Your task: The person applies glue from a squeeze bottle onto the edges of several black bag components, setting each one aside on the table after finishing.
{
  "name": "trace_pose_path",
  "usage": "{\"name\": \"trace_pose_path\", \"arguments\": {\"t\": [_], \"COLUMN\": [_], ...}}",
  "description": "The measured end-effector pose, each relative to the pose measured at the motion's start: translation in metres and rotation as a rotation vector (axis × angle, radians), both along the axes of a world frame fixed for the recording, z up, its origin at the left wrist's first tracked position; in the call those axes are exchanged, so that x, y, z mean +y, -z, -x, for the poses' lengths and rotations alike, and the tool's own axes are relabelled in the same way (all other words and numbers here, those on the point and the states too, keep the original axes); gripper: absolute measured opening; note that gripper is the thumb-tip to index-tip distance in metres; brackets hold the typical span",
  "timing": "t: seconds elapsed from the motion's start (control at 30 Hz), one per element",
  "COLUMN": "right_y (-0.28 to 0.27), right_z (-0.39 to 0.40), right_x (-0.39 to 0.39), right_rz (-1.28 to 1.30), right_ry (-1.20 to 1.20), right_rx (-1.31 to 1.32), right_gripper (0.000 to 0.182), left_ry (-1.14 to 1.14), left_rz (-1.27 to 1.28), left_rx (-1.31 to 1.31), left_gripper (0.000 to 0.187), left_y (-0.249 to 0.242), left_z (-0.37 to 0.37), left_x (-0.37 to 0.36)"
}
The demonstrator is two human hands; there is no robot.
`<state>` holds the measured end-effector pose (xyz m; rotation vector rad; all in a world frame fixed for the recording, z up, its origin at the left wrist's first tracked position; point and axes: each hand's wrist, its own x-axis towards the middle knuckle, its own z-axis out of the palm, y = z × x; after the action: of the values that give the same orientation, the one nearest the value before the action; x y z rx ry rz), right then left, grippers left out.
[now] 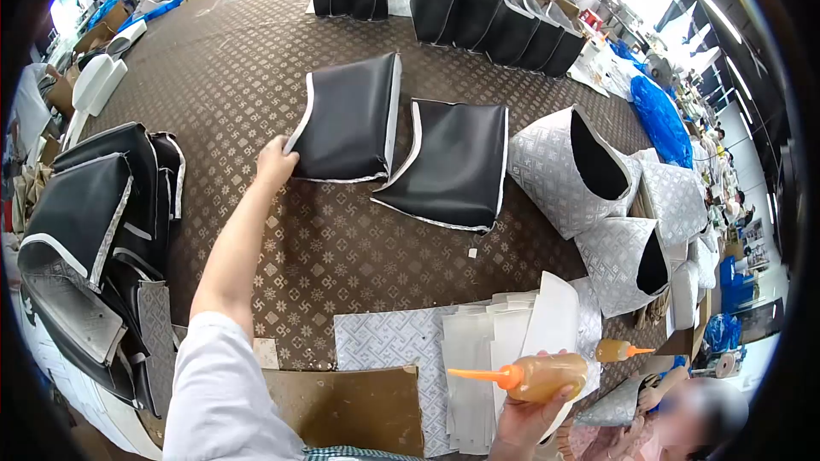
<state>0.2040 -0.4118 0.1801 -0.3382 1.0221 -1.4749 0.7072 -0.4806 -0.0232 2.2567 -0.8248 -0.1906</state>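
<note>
My left hand stretches forward and pinches the lower left edge of a black leather-like cover with pale raw edges. A second black cover lies just right of it, their corners close together. Close to my body, my right hand wraps round a squeeze bottle of amber liquid, its orange nozzle pointing left. Below the bottle are stacked white sheets on a grey patterned sheet. The palm side of my right hand is partly hidden by the bottle.
Black covers are piled at left; several black box-shaped covers stand at the back. Silver patterned covers and a second amber bottle are at right. A co-worker sits at lower right. Brown cardboard lies in front.
</note>
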Motion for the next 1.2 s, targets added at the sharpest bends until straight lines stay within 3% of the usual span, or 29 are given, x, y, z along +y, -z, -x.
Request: {"name": "trace_pose_path", "arguments": {"t": [0.1, 0.17, 0.2, 0.27, 0.3, 0.37, 0.47, 0.5, 0.53, 0.57, 0.6, 0.67, 0.73, 0.8, 0.9, 0.97, 1.0, 1.07, 1.13, 1.2], "right_y": [0.023, 0.026, 0.024, 0.019, 0.017, 0.013, 0.005, 0.001, -0.003, -0.004, -0.005, -0.011, -0.019, -0.023, -0.039, -0.039, -0.041, -0.044, -0.04, -0.041], "right_z": [0.011, 0.017, 0.019, 0.023, 0.026, 0.034, 0.046, 0.052, 0.057, 0.063, 0.07, 0.086, 0.097, 0.106, 0.119, 0.13, 0.134, 0.139, 0.145, 0.148], "right_x": [0.003, 0.008, 0.012, 0.02, 0.025, 0.032, 0.047, 0.053, 0.059, 0.064, 0.068, 0.079, 0.089, 0.1, 0.112, 0.116, 0.116, 0.119, 0.119, 0.12], "right_rz": [0.097, 0.149, 0.142, 0.13, 0.113, 0.091, 0.158, 0.176, 0.195, 0.23, 0.258, 0.275, 0.325, 0.347, 0.404, 0.43, 0.454, 0.491, 0.529, 0.557], "right_ry": [-0.167, -0.279, -0.283, -0.291, -0.292, -0.304, -0.336, -0.351, -0.342, -0.339, -0.334, -0.368, -0.367, -0.321, -0.301, -0.293, -0.285, -0.252, -0.247, -0.235], "right_rx": [-0.041, -0.048, -0.058, -0.074, -0.087, -0.114, -0.154, -0.156, -0.187, -0.187, -0.185, -0.216, -0.246, -0.261, -0.271, -0.283, -0.277, -0.248, -0.189, -0.099], "right_gripper": [0.068, 0.069, 0.069, 0.07, 0.07, 0.071, 0.069, 0.069, 0.065, 0.066, 0.066, 0.065, 0.061, 0.059, 0.058, 0.058, 0.059, 0.059, 0.059, 0.058], "left_ry": [0.087, 0.046, 0.015, -0.138, -0.19, -0.119, -0.052, 0.016, 0.018, 0.077, 0.14, 0.153, 0.195, 0.184, 0.087, -0.114, -0.024, -0.097, -0.222, -0.117], "left_rz": [0.24, 0.305, 0.408, 0.35, 0.321, 0.474, 0.452, 0.473, 0.236, 0.384, 0.326, 0.551, 0.717, 0.751, 0.851, 0.978, 1.067, 1.118, 0.927, 0.798], "left_rx": [0.658, 0.751, 0.681, 0.513, 0.518, 0.4, 0.507, 0.378, 0.291, 0.203, 0.142, 0.342, 0.742, 0.861, 1.045, 1.37, 1.491, 1.514, 1.683, 1.876], "left_gripper": [0.03, 0.022, 0.018, 0.017, 0.018, 0.02, 0.025, 0.017, 0.016, 0.024, 0.026, 0.022, 0.013, 0.014, 0.014, 0.028, 0.034, 0.043, 0.049, 0.053], "left_y": [-0.035, -0.037, -0.049, -0.036, -0.06, -0.054, -0.118, -0.129, -0.137, -0.157, -0.171, -0.201, -0.259, -0.278, -0.263, -0.239, -0.247, -0.242, -0.239, -0.224], "left_z": [0.062, 0.103, 0.133, 0.169, 0.196, 0.221, 0.253, 0.253, 0.244, 0.245, 0.236, 0.236, 0.26, 0.273, 0.297, 0.33, 0.359, 0.407, 0.437, 0.448], "left_x": [0.074, 0.136, 0.165, 0.229, 0.249, 0.286, 0.281, 0.272, 0.27, 0.249, 0.237, 0.209, 0.205, 0.223, 0.264, 0.294, 0.307, 0.326, 0.339, 0.351]}}
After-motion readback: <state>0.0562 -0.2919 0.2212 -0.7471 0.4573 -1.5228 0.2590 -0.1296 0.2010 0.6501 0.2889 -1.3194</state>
